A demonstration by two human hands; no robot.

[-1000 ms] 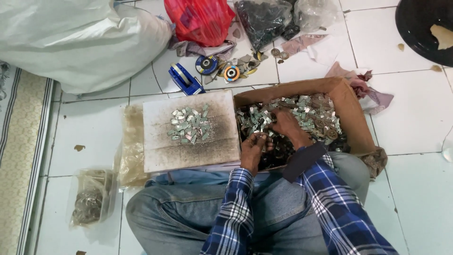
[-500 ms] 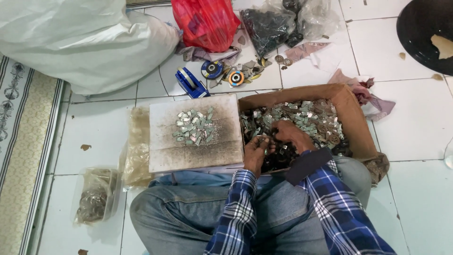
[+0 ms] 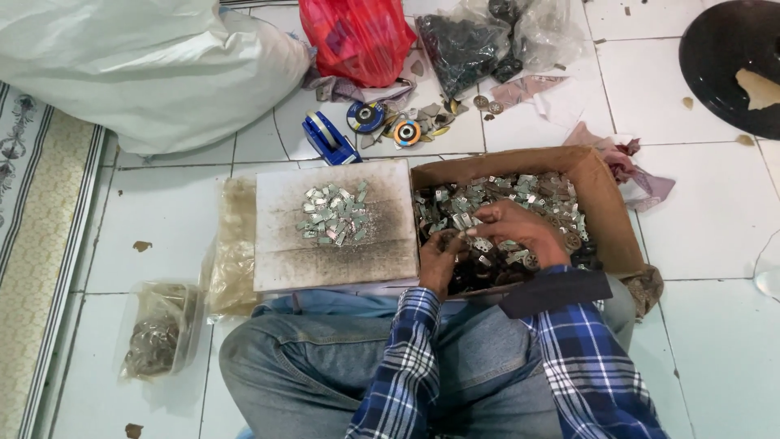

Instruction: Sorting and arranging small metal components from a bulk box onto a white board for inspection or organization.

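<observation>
I sit on a tiled floor with an open cardboard box point(image 3: 605, 203) in front of my knees, full of small silvery metal pieces point(image 3: 504, 199) and darker round parts. My left hand point(image 3: 439, 260) is down in the box's near left part, fingers curled into the parts. My right hand point(image 3: 520, 232) rests on the heap beside it, its fingertips pinching a small metal piece close to the left hand. To the left lies a sooty white board point(image 3: 333, 268) with a small pile of the silvery pieces point(image 3: 331, 214) on it.
A blue tape dispenser point(image 3: 329, 138) and round abrasive discs point(image 3: 406, 132) lie beyond the board. Farther back are a red bag point(image 3: 357, 36), clear bags of dark parts point(image 3: 471, 45) and a big white sack point(image 3: 138, 65). A bagged tub point(image 3: 158, 329) sits left; a black disc point(image 3: 731, 65) top right.
Both hands stay in the box and have shifted slightly among the parts; the right hand has drawn toward the left one. The view moved a little.
</observation>
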